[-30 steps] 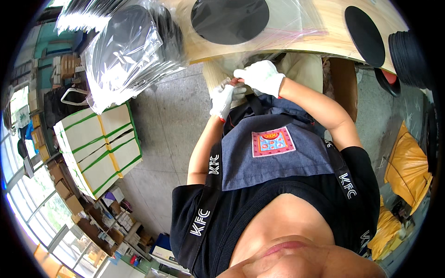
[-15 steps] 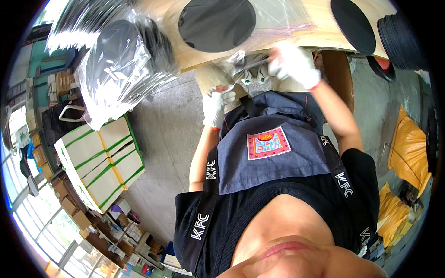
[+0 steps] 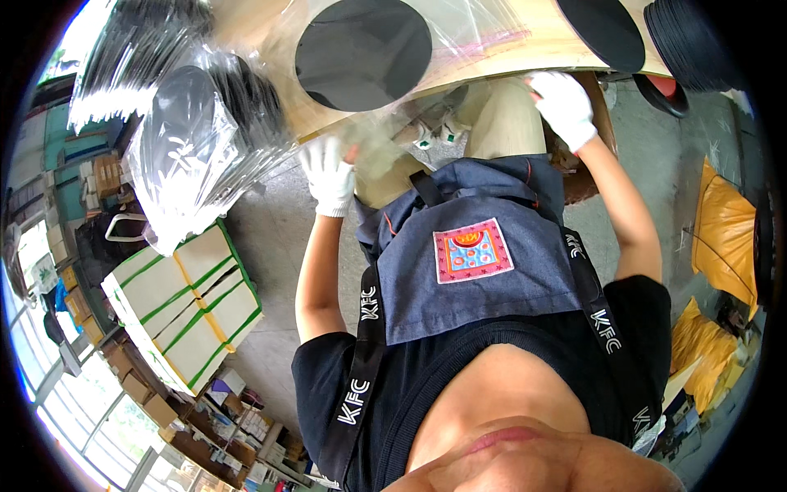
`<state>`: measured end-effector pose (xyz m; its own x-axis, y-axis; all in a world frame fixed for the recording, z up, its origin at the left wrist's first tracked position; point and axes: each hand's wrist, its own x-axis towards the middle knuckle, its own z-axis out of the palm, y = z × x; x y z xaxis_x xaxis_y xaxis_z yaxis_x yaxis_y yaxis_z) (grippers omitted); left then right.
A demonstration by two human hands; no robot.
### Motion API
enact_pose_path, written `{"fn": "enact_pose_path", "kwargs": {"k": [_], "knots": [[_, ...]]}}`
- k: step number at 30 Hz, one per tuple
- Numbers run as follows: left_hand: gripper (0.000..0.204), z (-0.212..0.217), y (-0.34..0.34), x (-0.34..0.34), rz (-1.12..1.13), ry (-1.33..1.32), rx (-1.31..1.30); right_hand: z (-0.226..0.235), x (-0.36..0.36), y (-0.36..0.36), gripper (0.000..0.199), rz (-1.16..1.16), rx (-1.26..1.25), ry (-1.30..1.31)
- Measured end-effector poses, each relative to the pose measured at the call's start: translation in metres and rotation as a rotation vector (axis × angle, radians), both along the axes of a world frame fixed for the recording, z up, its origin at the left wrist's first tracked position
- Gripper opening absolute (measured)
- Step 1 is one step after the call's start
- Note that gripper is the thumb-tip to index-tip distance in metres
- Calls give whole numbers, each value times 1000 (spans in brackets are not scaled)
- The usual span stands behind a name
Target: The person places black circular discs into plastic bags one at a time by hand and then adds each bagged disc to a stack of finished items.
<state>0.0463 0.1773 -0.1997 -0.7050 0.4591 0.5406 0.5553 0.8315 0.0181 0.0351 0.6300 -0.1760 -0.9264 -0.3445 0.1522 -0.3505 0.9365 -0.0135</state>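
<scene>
My left hand [image 3: 329, 176], in a white glove with a bare thumb tip, is at the table's near edge. Its fingers seem closed on blurred clear plastic film [image 3: 375, 152] that hangs over my lap. Farther right along the same edge is my gloved right hand [image 3: 564, 107], fingers together and bent; whatever is between them is too small to see. Between and beyond the hands, a black disc [image 3: 363, 53] lies flat on the table [image 3: 328, 121] with clear film around it.
Bagged black discs [image 3: 193, 123] overhang the table's left end. Another black disc [image 3: 602, 33] and a stack of black discs [image 3: 693, 45] lie at the right. A strapped white block [image 3: 184, 303] stands on the left floor, yellow sacks [image 3: 725, 238] on the right.
My hands have moved apart: the left one leftward and up to the table's edge, the right one to the right. The whole view has shifted slightly.
</scene>
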Motion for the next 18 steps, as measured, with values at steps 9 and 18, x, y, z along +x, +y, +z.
{"fn": "enact_pose_path", "kwargs": {"k": [9, 18], "knots": [[26, -1, -12, 15, -141, -181, 89, -5, -82, -73, 45, 666, -149, 161], [30, -18, 6, 46, 473, -746, 1260, -9, -27, -106, 15, 136, -523, 118]]}}
